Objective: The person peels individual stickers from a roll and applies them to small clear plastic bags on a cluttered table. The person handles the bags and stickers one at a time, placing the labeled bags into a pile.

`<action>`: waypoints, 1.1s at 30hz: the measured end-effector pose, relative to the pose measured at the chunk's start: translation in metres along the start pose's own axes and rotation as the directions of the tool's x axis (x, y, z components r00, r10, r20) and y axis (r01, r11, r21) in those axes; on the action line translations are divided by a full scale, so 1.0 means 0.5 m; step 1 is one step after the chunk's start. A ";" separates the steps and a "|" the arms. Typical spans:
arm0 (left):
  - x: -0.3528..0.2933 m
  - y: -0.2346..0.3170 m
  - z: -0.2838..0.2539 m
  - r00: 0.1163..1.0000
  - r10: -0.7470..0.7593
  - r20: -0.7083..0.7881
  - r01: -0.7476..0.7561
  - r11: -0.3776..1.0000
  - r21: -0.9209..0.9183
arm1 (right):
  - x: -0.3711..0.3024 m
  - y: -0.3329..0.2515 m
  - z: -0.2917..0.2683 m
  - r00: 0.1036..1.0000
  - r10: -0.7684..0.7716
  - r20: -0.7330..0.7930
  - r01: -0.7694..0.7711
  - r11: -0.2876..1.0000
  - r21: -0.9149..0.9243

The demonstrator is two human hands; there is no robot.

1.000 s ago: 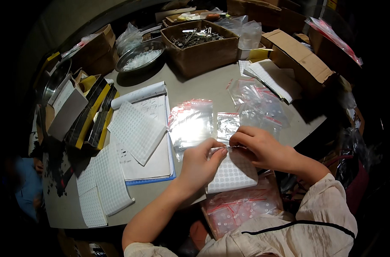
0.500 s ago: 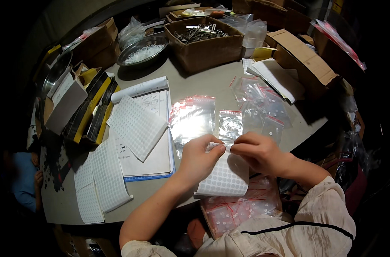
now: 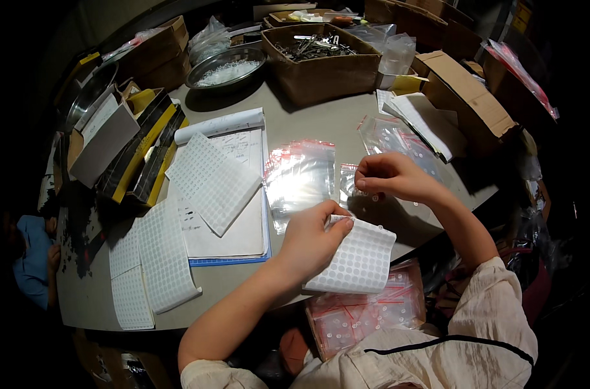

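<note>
My left hand (image 3: 311, 241) pinches the upper edge of a white sheet of round stickers (image 3: 356, 264), which tilts over the table's front edge. Up and to the right of it, my right hand (image 3: 399, 176) has thumb and forefinger pressed together. Anything between those fingertips is too small to make out. Just beneath them lies a small clear zip bag (image 3: 347, 185), partly hidden by the hand. A fanned stack of clear zip bags with red strips (image 3: 300, 188) rests left of it. More zip bags bearing round stickers (image 3: 415, 150) lie behind my right hand.
Sticker sheets (image 3: 216, 188) lie on an open notepad (image 3: 240, 243), and others (image 3: 165, 259) beside it. Labelled bags fill a box (image 3: 366, 318) at my lap. Behind stand a metal bowl (image 3: 207, 87), a carton of metal pieces (image 3: 321, 81) and cardboard boxes (image 3: 467, 91). A person (image 3: 32, 259) sits far left.
My right hand has lifted off the sticker sheet and moved up and right, over the small zip bag. My left hand keeps the sheet, now shifted slightly right. The view has shifted a little.
</note>
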State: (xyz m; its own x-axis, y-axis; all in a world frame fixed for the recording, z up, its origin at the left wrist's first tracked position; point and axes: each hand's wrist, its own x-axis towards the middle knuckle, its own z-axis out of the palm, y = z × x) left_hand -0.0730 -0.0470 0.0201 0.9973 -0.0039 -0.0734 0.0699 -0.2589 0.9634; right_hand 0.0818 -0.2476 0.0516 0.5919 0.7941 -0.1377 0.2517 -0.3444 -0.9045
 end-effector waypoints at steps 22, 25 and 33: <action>0.014 -0.061 0.014 0.825 0.526 0.208 -0.554 0.676 0.487 | -0.074 0.034 -0.008 0.994 0.020 -0.110 -0.095 0.666 -0.740; 0.013 -0.059 0.017 0.831 0.518 0.204 -0.543 0.675 0.500 | -0.082 0.038 -0.052 0.978 0.040 -0.203 -0.176 0.675 -0.716; 0.014 -0.058 0.019 0.724 0.594 0.349 -0.687 0.585 0.431 | -0.074 0.005 -0.054 0.984 -0.051 -0.171 -0.048 0.846 -0.532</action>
State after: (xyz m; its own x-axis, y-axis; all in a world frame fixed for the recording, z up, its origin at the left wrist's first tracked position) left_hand -0.0682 -0.0488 -0.0106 0.7561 -0.4941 0.4292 -0.6545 -0.5646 0.5028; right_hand 0.0813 -0.2912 0.0655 0.7001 0.7138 -0.0201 0.5915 -0.5955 -0.5437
